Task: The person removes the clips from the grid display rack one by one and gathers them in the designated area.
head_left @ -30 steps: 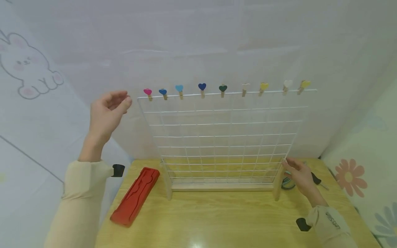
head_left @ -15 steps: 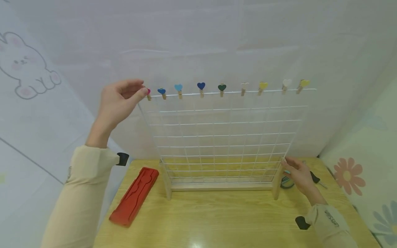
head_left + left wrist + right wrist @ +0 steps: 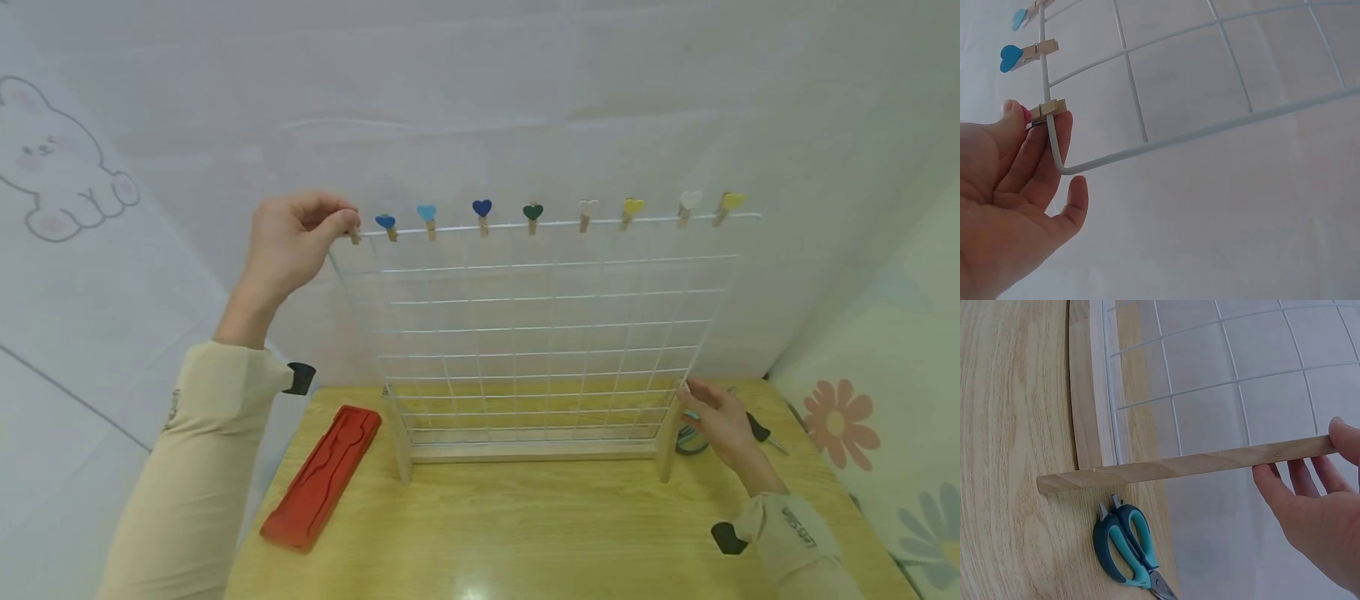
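My left hand (image 3: 288,246) is at the top left corner of a white wire grid panel (image 3: 1210,131). Its thumb and fingers pinch a small wooden clothespin (image 3: 1047,110) with a pink heart, which sits across the panel's edge wire. The thumb covers most of the heart. Along the same wire are several more heart clothespins, among them a light blue one (image 3: 426,213) and a dark green one (image 3: 533,212). My right hand (image 3: 720,421) grips the right wooden post (image 3: 1197,466) of the stand between thumb and fingers.
A red molded tray (image 3: 318,483) lies on the wooden table (image 3: 480,533) to the left of the stand. Teal-handled scissors (image 3: 1102,547) and a black-handled screwdriver (image 3: 760,429) lie to its right, near my right hand. A white sheet (image 3: 480,100) hangs behind the panel.
My left hand has moved right from beside the panel and taken hold of the pink-heart clothespin. My right hand stays on the post.
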The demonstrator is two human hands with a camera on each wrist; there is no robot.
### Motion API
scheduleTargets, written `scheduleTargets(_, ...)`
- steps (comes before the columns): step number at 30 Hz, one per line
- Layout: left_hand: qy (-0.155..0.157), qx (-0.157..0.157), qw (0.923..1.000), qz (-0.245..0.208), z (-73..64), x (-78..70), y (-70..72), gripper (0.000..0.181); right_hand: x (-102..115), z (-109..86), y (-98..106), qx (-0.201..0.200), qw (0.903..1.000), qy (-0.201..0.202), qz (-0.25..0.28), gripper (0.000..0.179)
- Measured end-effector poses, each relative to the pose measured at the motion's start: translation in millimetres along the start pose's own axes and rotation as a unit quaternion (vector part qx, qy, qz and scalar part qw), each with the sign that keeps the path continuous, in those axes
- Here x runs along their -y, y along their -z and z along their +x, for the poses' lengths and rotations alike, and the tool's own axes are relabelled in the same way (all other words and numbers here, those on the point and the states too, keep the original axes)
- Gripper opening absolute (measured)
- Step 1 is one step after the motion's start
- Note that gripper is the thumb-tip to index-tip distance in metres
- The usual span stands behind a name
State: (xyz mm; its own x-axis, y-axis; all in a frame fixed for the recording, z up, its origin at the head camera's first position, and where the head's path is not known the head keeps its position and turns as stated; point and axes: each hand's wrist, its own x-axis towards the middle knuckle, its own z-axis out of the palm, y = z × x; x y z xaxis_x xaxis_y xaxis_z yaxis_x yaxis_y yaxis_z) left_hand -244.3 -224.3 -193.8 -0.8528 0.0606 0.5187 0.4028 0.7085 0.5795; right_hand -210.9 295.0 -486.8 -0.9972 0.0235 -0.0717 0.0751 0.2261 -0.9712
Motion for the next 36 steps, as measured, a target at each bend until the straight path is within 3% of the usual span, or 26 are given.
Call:
scheduleTargets(7,-0.01,-0.052,0.9985,-0.012,4.1,1.3,-5.3,0.024,4.3,-0.3,0.2,0.008,0.9998,-0.012,0.01,0.07)
scheduleTargets(11,-0.005,-0.084,0.9948,-0.058,6.1,-1.3,-0.1,0.021,2.4,1.4,0.6,0.013,0.9998,-0.008,0.013,0.071)
scheduleTargets(14,-0.004,-0.088,0.9918,-0.092,4.9,-3.0,6.0,0.02,-0.1,3.3,1.2,0.016,0.9998,-0.001,0.012,0.072)
scheduleTargets(22,-0.018,-0.07,0.9847,-0.159,-14.2,2.8,9.7,0.018,-1.3,4.6,2.8,0.016,0.9997,-0.02,0.007,0.073)
scheduleTargets(29,-0.022,-0.044,0.9626,-0.267,-40.4,12.4,1.4,0.013,0.6,4.5,3.2,0.022,0.9995,-0.022,0.007,0.073)
scheduleTargets(32,-0.006,-0.022,0.9652,-0.261,-53.3,20.8,-6.0,0.017,1.2,3.7,3.3,0.022,0.9995,-0.019,0.012,0.073)
scheduleTargets(36,0.038,0.016,0.9689,-0.244,-70.0,35.5,-18.2,0.027,1.9,2.8,3.1,0.024,0.9994,-0.017,0.019,0.072)
